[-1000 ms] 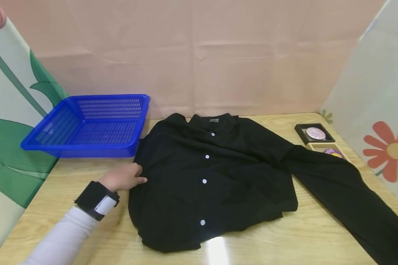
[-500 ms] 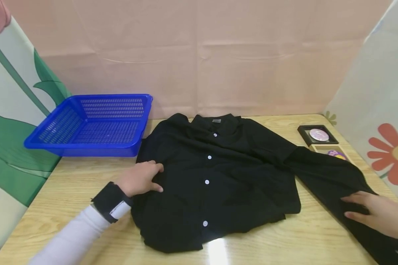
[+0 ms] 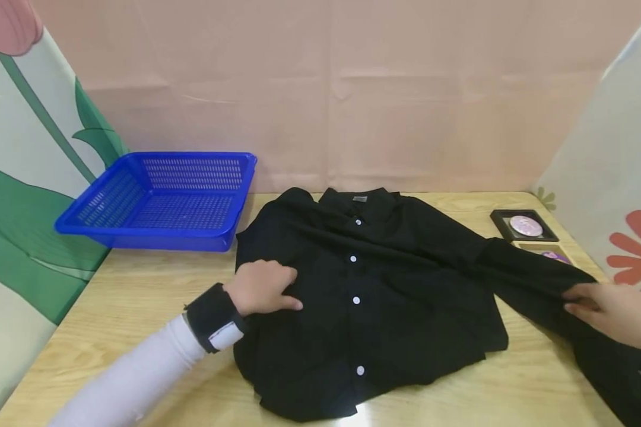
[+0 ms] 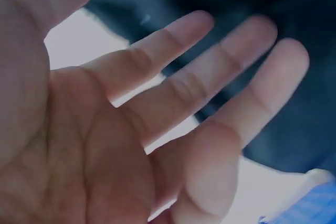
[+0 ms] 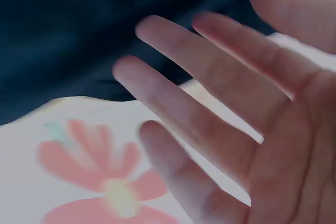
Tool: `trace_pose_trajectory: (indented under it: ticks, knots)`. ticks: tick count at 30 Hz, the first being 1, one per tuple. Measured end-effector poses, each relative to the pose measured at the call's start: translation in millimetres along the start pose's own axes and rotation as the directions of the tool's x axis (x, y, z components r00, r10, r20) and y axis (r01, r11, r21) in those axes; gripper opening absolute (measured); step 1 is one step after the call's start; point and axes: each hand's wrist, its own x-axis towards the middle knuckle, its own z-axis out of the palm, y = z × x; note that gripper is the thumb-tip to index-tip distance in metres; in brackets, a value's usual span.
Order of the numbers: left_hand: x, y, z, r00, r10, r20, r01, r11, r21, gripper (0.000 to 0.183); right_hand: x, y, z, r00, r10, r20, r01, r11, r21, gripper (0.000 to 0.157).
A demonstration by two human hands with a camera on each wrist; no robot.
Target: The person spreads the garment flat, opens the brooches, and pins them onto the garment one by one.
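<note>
A black button-up shirt [image 3: 310, 356] lies front up, its collar toward the back wall and white buttons down the middle. My left hand [image 3: 264, 287] rests on its left side, thumb spread away. In the left wrist view, the left hand's fingers [image 4: 184, 87] look mostly straight against the dark cloth. At the far right my right hand [image 3: 619, 311] pinches the outstretched sleeve [image 3: 534, 273], which rises in a fold at the fingertips. The right wrist view shows extended fingers [image 5: 184, 108] before the dark cloth; the pinch itself is not visible there.
A blue perforated basket [image 3: 155, 242] stands at the back left, beside the shirt's shoulder. Two small framed trays [image 3: 552, 228] sit at the back right, the nearer one partly under the sleeve. Printed fabric walls bound the wooden table [image 3: 139, 314].
My right hand has come into view from the right and taken hold of the sleeve, lifting it slightly. My left hand has moved from the shirt's edge farther onto its front.
</note>
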Motion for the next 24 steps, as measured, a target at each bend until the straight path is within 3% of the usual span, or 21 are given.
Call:
trace_pose_trajectory:
  ticks: [3,8,15,21,24]
  knots:
    - [19.3,1.9,-29.8,0.999,-0.033,0.003,0.033,0.999,-0.043,0.036,22.9,-18.3,-28.2,0.991,-0.047,-0.126,0.048,0.999,0.002,0.011]
    - [66.4,-6.8,-60.1,0.993,-0.065,-0.100,0.058,0.996,-0.070,0.033,81.2,-53.1,-77.0,0.992,-0.092,-0.086,0.096,0.995,0.039,0.020]
    - [126.4,-28.0,-62.9,0.971,-0.111,-0.210,0.071,0.979,-0.193,0.023,155.8,-99.6,-101.0,0.984,-0.167,-0.055,0.171,0.983,0.072,0.024]
    - [153.2,-30.7,-63.7,0.977,-0.119,-0.180,0.068,0.962,-0.264,0.028,203.5,-129.4,-97.6,0.980,-0.199,-0.012,0.199,0.977,0.082,0.023]
    - [166.9,-29.0,-59.7,0.959,-0.177,-0.222,0.113,0.955,-0.273,0.019,222.7,-137.2,-93.5,0.985,-0.173,-0.012,0.174,0.980,0.102,0.026]
